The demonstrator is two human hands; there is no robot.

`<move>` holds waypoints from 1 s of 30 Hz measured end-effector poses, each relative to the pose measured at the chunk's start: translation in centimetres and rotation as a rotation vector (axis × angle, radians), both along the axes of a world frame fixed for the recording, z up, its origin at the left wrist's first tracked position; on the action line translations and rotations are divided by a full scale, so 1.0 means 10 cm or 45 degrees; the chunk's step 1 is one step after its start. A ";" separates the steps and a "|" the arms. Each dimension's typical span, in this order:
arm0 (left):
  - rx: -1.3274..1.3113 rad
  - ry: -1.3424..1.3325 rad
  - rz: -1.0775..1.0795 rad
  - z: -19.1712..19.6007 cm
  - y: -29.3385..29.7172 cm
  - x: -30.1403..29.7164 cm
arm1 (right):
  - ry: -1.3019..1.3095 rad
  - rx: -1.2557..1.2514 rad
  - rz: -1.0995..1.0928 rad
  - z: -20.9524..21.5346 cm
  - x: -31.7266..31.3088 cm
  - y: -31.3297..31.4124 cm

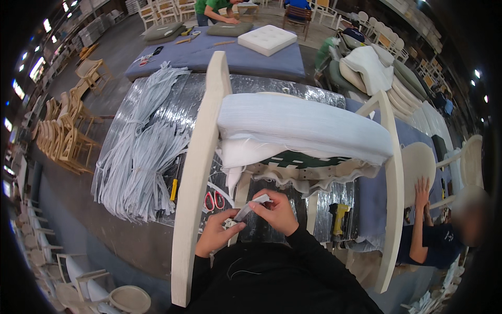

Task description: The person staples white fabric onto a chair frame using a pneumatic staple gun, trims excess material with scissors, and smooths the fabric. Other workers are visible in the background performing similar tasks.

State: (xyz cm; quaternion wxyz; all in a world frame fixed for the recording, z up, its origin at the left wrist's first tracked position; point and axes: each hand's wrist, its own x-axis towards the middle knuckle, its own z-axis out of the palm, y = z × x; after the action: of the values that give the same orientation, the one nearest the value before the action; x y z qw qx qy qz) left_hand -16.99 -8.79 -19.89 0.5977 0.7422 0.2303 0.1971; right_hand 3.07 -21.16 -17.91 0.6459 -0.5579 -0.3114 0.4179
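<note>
A pale wooden chair (198, 157) lies tipped on the workbench, its seat wrapped in white fabric (298, 128) with loose edges hanging under it. Close to my chest, my left hand (217, 230) pinches the lower end of a narrow grey-white strip (250, 207). My right hand (277, 209) holds the strip's upper end, just below the seat's underside. Both hands sit between the two chair legs.
A heap of grey strips (141, 152) covers the plastic-wrapped bench (251, 86) on the left. Red-handled scissors (213, 200), a yellow-handled tool (173, 189) and a yellow power tool (340, 215) lie nearby. A person (434, 230) handles a chair at right; another person leans over the far table (246, 57) beside a tufted cushion (267, 39).
</note>
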 end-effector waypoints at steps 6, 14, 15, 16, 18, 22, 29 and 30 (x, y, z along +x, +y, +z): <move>0.071 0.504 -0.007 -0.37 0.14 -0.19 | 0.346 0.212 -0.276 0.23 0.05 -0.14; 0.499 0.737 0.576 -1.48 0.61 -1.93 | 0.949 0.832 -0.686 0.67 1.02 -0.40; 0.624 0.756 0.763 -1.45 0.67 -2.22 | 0.986 0.817 -0.669 0.60 1.03 -0.43; 0.572 0.735 0.885 -1.35 0.75 -2.53 | 1.026 0.801 -0.647 0.47 1.04 -0.44; 0.708 0.767 1.231 -1.34 0.93 -3.28 | 1.135 0.744 -0.655 0.28 1.04 -0.31; 0.626 0.916 1.740 -0.83 1.10 -4.30 | 1.091 0.625 -0.697 0.05 0.78 0.10; 0.497 1.209 1.347 -1.19 1.21 -4.98 | -0.026 -0.257 0.250 -0.87 -0.07 0.69; 0.619 0.974 1.229 -1.23 1.20 -4.53 | -0.283 -0.328 0.429 -0.86 -0.24 0.67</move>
State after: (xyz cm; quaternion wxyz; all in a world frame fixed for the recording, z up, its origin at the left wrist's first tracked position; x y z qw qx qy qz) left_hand -62.25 3.19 -32.17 0.1339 0.6871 0.6820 0.2117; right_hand 0.66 -14.50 -26.53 0.4521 -0.6184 -0.4135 0.4921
